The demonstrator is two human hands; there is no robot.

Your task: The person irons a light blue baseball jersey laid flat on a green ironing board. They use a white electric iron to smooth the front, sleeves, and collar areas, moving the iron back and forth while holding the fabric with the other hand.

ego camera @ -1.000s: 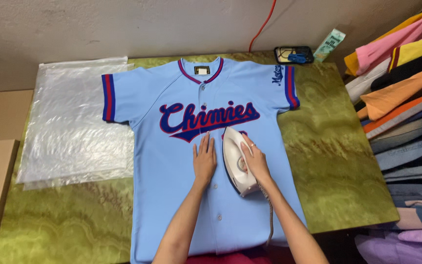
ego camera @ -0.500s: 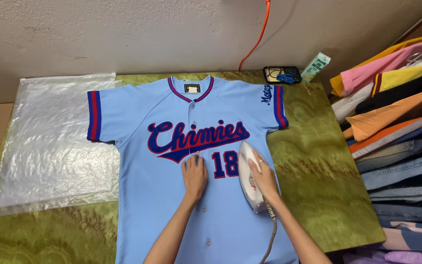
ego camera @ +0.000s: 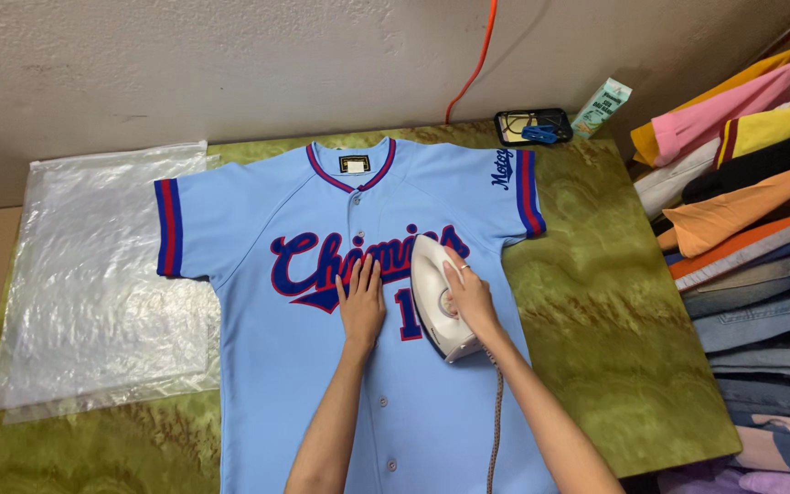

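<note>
A light blue baseball jersey with red and navy trim lies flat, front up, on a green marbled table. My left hand presses flat on the jersey's chest, fingers together over the script lettering. A white clothes iron rests on the chest just right of that hand, with my right hand gripping its handle from above. The iron's cord trails back toward me along my right forearm.
Clear plastic bags lie stacked at the table's left. A stack of folded clothes fills the right side. A small black tray and a green box sit at the back, with an orange cable running up the wall.
The iron and my right hand have slid up the chest onto the lettering. My left hand stays flat beside it. The view has shifted, so the jersey sits lower in frame.
</note>
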